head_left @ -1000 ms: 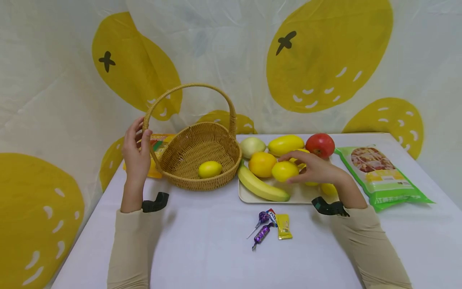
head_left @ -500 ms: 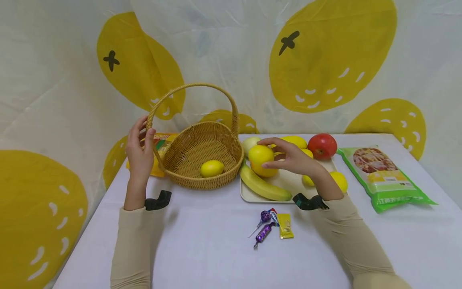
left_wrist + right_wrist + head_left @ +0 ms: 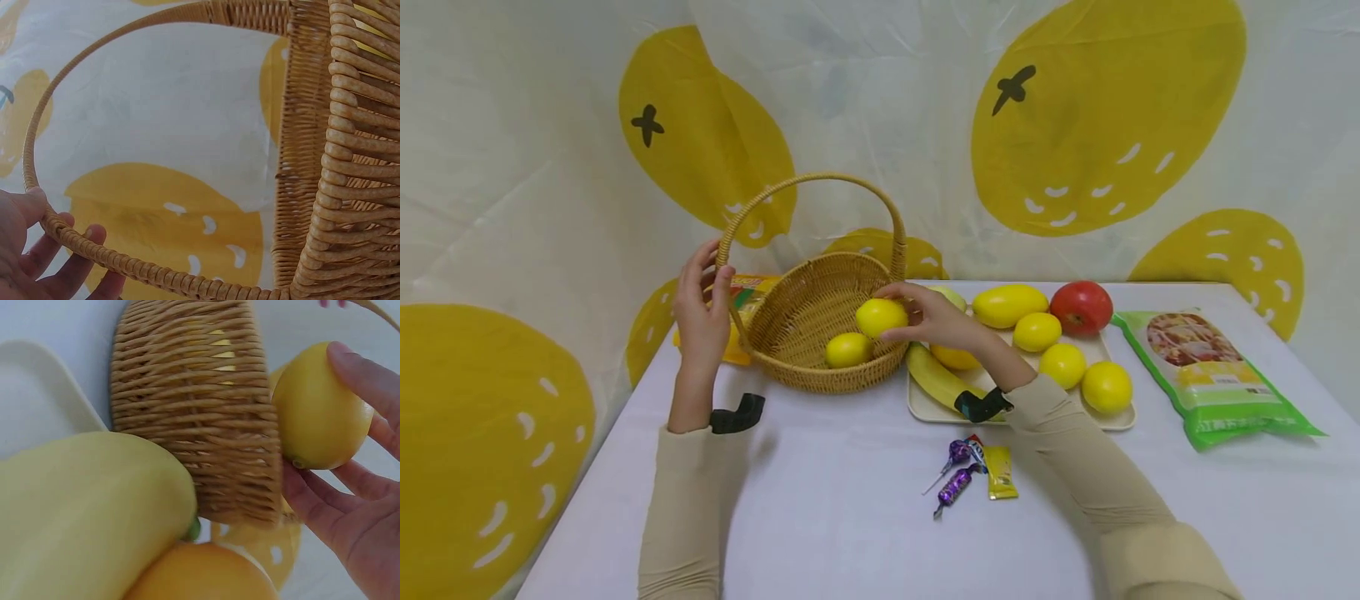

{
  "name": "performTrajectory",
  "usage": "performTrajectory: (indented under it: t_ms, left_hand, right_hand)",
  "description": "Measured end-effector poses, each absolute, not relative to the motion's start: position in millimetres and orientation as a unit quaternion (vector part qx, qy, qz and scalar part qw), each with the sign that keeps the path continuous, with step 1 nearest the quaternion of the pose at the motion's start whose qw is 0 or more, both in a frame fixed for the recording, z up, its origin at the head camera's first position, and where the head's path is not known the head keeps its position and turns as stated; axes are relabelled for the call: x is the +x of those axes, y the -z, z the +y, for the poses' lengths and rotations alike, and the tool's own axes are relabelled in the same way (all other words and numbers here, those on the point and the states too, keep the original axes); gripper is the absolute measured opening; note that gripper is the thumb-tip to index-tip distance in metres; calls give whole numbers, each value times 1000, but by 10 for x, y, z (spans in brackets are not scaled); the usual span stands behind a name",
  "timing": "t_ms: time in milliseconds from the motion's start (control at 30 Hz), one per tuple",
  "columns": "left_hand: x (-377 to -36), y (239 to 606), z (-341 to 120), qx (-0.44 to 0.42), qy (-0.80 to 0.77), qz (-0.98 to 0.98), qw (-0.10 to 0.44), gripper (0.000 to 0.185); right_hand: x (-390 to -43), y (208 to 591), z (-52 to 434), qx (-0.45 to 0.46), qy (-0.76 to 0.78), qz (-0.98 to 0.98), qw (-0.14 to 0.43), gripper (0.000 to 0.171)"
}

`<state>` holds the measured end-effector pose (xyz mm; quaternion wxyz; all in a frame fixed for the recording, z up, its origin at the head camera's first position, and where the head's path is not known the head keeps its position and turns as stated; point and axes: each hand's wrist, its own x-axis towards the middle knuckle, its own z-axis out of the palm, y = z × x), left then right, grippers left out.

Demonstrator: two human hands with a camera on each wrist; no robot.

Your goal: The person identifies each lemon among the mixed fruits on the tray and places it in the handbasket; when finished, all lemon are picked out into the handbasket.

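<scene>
While one lemon [image 3: 847, 349] lies in the basket [image 3: 790, 321], another lemon [image 3: 881, 317] hovers above.

held lemon [image 3: 881, 317]: yellow, smooth, oval, pinched between right-hand fingertips [image 3: 901, 289] and thumb, above the basket's right rim | wicker basket [image 3: 790, 321]: tan, woven, upright, arched handle gripped low on its left by left-hand fingers [image 3: 718, 275] | second lemon [image 3: 847, 349]: lying inside the basket, below and just left of the held lemon

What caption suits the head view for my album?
Right hand holds a lemon over the wicker basket; left hand steadies its handle.
</scene>
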<state>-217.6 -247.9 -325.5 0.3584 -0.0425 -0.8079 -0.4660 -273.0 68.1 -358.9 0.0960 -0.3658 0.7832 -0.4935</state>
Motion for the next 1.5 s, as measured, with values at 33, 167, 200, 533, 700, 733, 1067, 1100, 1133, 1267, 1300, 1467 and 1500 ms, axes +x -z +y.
performTrajectory:
  t_ms: [33,167,200,533,700,733,1067,1100,1133,1267,1300,1467,1500]
  left_hand:
    - [-2181,3261,-2480,-45,466,-807,360,39]
    - [-2188,3275,-2485,-47,461,-808,363,40]
    - [-2186,3274,-2486,-47,461,-809,362,40]
    - [-2183,3266,-2488,-45,462,-809,361,41]
    - [-2186,3262,-2498,-41,467,-807,360,40]
    - [-2186,3261,-2498,-41,466,-807,361,40]
    - [-2191,3253,-2472,-43,465,-808,359,41]
    - [-2192,3251,-2469,-43,465,-808,359,40]
    - [-2193,3251,-2467,-44,467,-807,358,40]
    - [-2198,3256,-2464,-48,472,-807,352,40]
    - [-2198,3258,-2465,-49,474,-806,351,40]
    - [-2184,3259,-2479,-47,476,-806,349,41]
    - [-2179,3258,-2483,-46,477,-805,349,40]
  right_hand:
    - [-2752,3605,644,-367,483,788,102,55]
    - [-2821,3642,535,-372,437,811,116,56]
    - [-2834,3646,513,-375,426,814,120,55]
    - [-2885,3676,326,-426,356,823,124,51]
    - [-2910,3686,207,-446,299,833,130,49]
    - [-2916,3688,186,-445,286,838,133,49]
    - [-2918,3649,120,-398,231,871,172,52]
    - [-2917,3643,120,-396,230,872,173,52]
    - [-2916,3638,121,-394,229,873,173,52]
    - [-2891,3614,134,-378,236,878,174,54]
    - [-2883,3610,140,-376,241,878,171,54]
    - [-2817,3605,190,-382,273,872,141,49]
    - [-2799,3600,201,-386,277,870,135,47]
